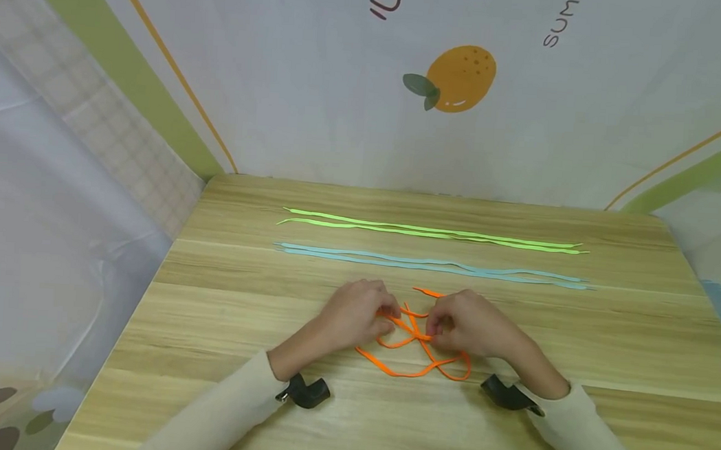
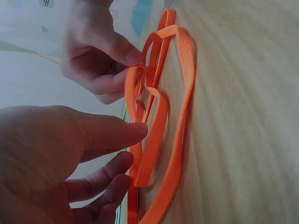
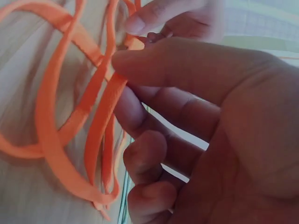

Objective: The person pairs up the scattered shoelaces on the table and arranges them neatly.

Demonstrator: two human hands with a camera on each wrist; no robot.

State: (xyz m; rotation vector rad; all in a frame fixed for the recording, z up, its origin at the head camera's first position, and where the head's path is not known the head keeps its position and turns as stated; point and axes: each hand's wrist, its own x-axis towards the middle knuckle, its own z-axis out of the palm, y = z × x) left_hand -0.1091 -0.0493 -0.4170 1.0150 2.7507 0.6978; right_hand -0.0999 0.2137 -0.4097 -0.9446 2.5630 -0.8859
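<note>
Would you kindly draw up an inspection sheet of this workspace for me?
Surface: wood-grain table.
Job's things: orange lacing, looped and crossing itself; beyond it, two blue laces, then two green laces, each pair stretched out side by side.
Clutter: nothing seen.
Grips: bare hands; the right grip pinches the orange lacing; the left grip is at it too, though whether it pinches is unclear. Black devices sit at both wrists.
Cables: nothing seen.
Surroundings: white cloth behind the table, printed with fruit.
</note>
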